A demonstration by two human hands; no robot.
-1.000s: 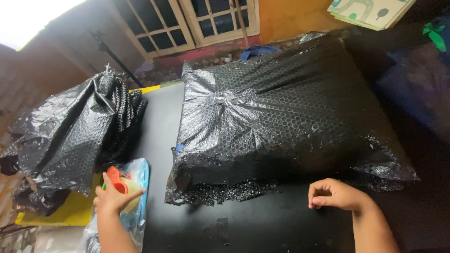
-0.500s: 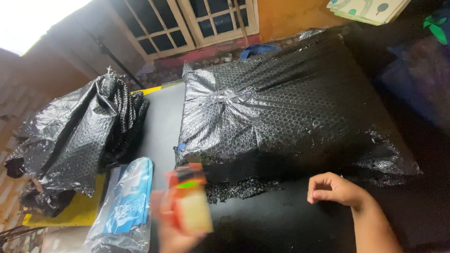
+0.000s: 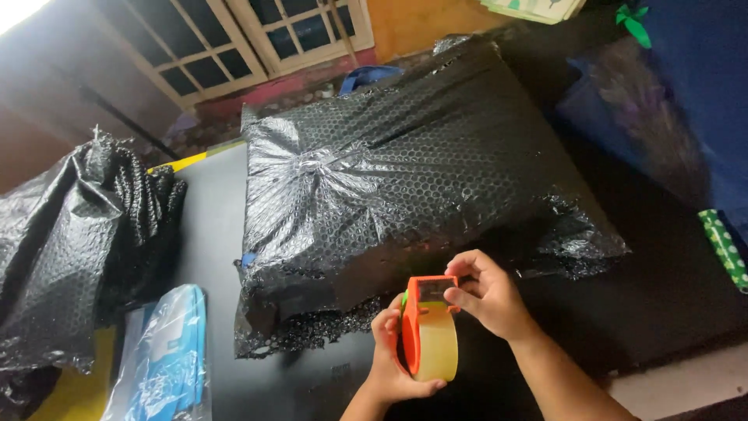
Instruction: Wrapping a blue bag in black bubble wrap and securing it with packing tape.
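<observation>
Both hands meet over the near part of the black table (image 3: pixel 670 288), just short of the large parcel wrapped in black bubble wrap (image 3: pixel 405 171). The parcel's frayed near edge lies just beyond the hands; bare table shows to the right of them as far as the table's right edge, where a green dotted roll (image 3: pixel 725 248) lies. To the left of the hands the table runs open to a clear plastic bag with blue print (image 3: pixel 167 355); farther left, well apart, sits a heap of loose black bubble wrap (image 3: pixel 70 249).

The left hand (image 3: pixel 393 359) comes up from the bottom edge of the view, forearm nearly upright in frame, palm toward the right. Its grip is closed around the orange tape dispenser (image 3: pixel 425 327), fingers behind the body and thumb under the roll of clear tape (image 3: pixel 438 351), which stands on edge.

The right hand (image 3: pixel 487 296) enters from the lower right, wrist bent inward. Its grip is pinched, thumb and forefinger touching the dispenser's upper front end; whether tape is held between them cannot be told.
</observation>
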